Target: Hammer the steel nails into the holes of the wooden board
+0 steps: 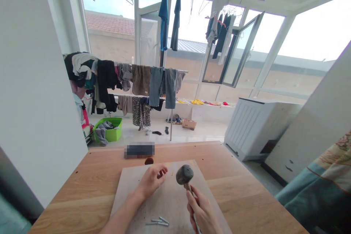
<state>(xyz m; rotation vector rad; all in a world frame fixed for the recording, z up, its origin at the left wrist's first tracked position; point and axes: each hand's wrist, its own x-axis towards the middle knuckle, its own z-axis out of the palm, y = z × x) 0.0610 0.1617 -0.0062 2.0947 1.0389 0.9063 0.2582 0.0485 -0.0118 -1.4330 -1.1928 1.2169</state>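
My right hand (201,208) is wrapped round the handle of a mallet (184,174) with a dark, rounded head, held up over the right side of a pale board (175,204). To its left, my left hand (153,181) is over the far part of the board, its fingers loosely curled with a gap to the thumb. Nothing shows between them. On the near part of the board lie several slim silver metal pins (159,221), close together. Small marks dot the board's surface.
The board rests on a wooden table (246,193). Toward the far edge are a blurred dark object (139,150) and a small round brown piece (148,161). Beyond stand a laundry rack (171,124), a green basket (113,135) and a white appliance (244,128). A curtain (320,175) hangs at right.
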